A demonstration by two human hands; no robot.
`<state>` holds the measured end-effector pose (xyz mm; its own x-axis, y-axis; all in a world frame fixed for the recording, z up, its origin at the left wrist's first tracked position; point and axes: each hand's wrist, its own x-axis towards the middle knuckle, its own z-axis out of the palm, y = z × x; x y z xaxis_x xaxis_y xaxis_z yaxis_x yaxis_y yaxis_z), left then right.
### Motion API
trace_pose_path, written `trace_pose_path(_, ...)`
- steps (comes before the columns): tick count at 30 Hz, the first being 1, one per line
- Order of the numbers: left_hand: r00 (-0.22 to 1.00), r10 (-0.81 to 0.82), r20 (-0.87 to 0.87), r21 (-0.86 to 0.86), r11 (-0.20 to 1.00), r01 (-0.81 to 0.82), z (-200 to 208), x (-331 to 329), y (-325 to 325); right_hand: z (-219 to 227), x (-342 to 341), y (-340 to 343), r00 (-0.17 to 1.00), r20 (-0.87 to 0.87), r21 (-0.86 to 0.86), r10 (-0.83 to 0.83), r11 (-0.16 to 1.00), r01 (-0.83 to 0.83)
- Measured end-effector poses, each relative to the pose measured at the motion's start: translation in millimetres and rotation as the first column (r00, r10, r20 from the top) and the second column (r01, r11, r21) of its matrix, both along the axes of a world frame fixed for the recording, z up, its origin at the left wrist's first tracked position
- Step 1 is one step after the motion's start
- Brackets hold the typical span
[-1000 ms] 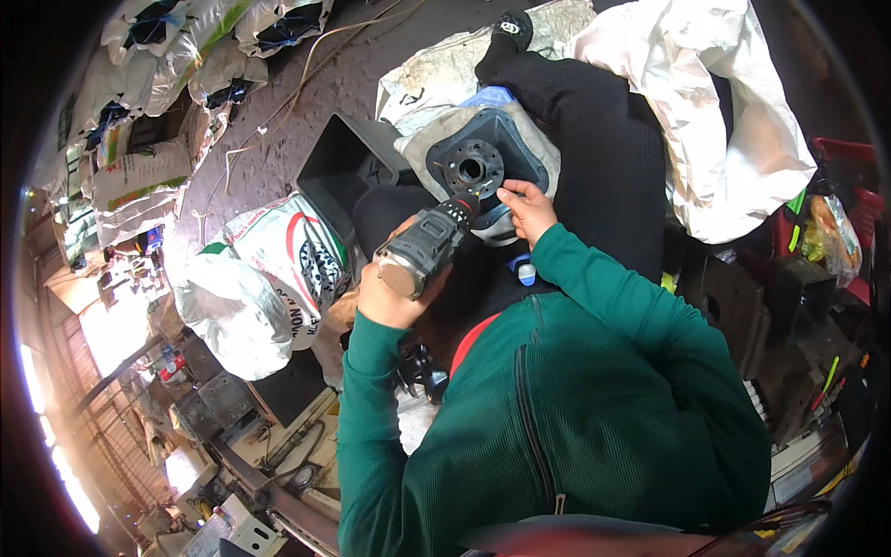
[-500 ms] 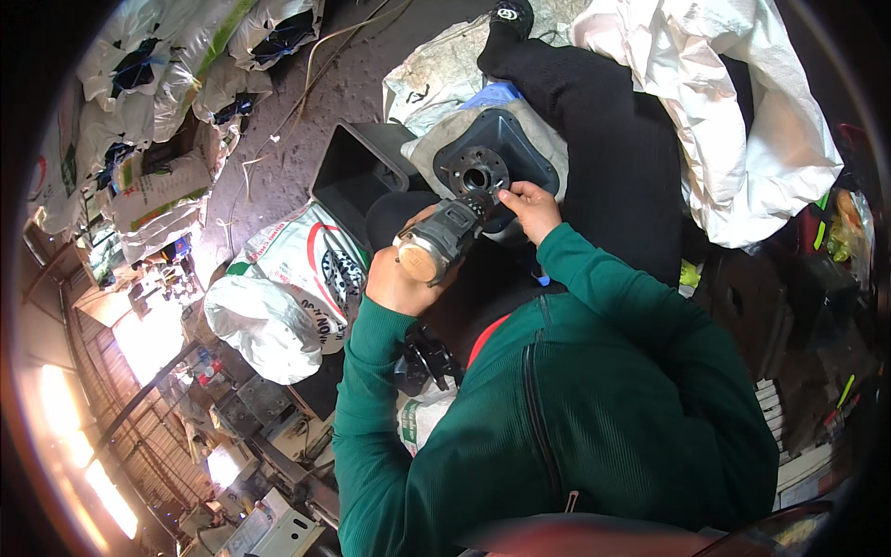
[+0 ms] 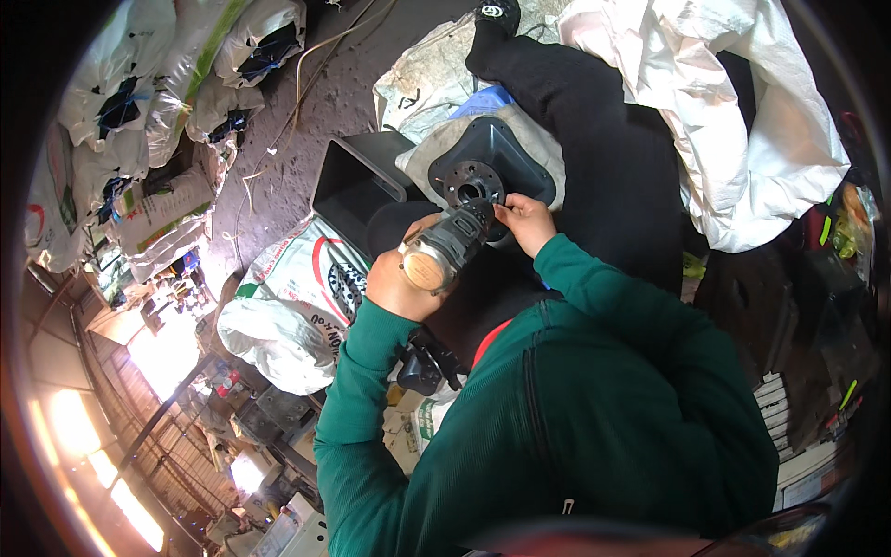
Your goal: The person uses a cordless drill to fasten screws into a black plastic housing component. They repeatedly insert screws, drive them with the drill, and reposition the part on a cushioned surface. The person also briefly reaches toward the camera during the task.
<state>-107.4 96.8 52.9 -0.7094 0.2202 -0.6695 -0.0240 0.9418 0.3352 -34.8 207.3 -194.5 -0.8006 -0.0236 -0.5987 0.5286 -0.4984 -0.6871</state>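
Note:
My left hand [image 3: 397,283] is wrapped round a grey power drill [image 3: 444,243], its round rear end facing up. The drill's dark chuck points away from me and overlaps the near edge of a round, holed flange [image 3: 462,173]. This flange sits on a dark, rounded-square moulded part [image 3: 515,158] lying between my legs. Beside the chuck, my right hand [image 3: 527,225] pinches its thumb and fingers together at the flange's right edge; whatever is between them is too small to make out. The drill's tip is hidden.
Under the moulded part lies a pale cloth [image 3: 422,148]. To its left stands a dark open bin [image 3: 357,181], with a printed white sack [image 3: 288,302] nearer me. Stuffed white bags [image 3: 167,102] fill the far left. A white sack [image 3: 715,102] lies at the right, and a cable [image 3: 302,84] crosses the floor.
The drill has swung slightly, its chuck now covering more of the flange's near edge. My right hand stays pinched beside it. The whole view has shifted a little.

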Motion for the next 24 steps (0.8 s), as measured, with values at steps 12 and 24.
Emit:
trace_pose_path(12, 0.984, -0.027, -0.179, 0.196, 0.979, 0.063, -23, 1, -8, 11, -1, 9, 0.984, 0.019, 0.146, 0.18, 0.973, -0.181)
trace_pose_path(24, 0.922, 0.103, -0.373, 0.342, 0.939, 0.034, 17, 64, -32, -10, -4, 27, 0.939, -0.214, 0.344, 0.269, 0.92, -0.186)
